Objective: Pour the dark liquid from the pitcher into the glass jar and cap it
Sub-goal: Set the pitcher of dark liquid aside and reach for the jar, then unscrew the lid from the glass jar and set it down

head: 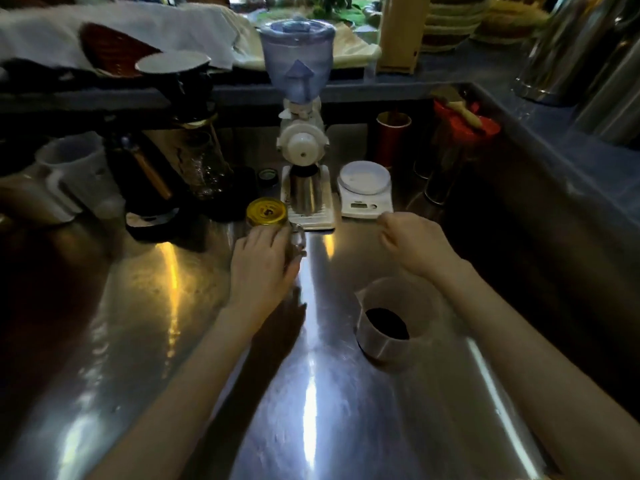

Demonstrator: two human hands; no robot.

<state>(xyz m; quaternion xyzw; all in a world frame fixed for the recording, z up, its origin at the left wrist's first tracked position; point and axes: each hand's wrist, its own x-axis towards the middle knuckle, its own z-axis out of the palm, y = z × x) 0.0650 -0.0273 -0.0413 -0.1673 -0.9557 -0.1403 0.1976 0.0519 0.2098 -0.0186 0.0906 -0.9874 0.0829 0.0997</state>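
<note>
A glass jar with a handle stands on the steel counter, and a gold lid sits on top of it. My left hand wraps around the jar's near side, hiding most of the glass. The translucent pitcher stands to the right and nearer to me, with dark liquid in its bottom. My right hand hovers above and beyond the pitcher, fingers loosely curled and holding nothing.
A white coffee grinder with a blue hopper stands just behind the jar. A white scale sits to its right, a dark coffee maker to its left. A white jug is at far left, a red cup at the back.
</note>
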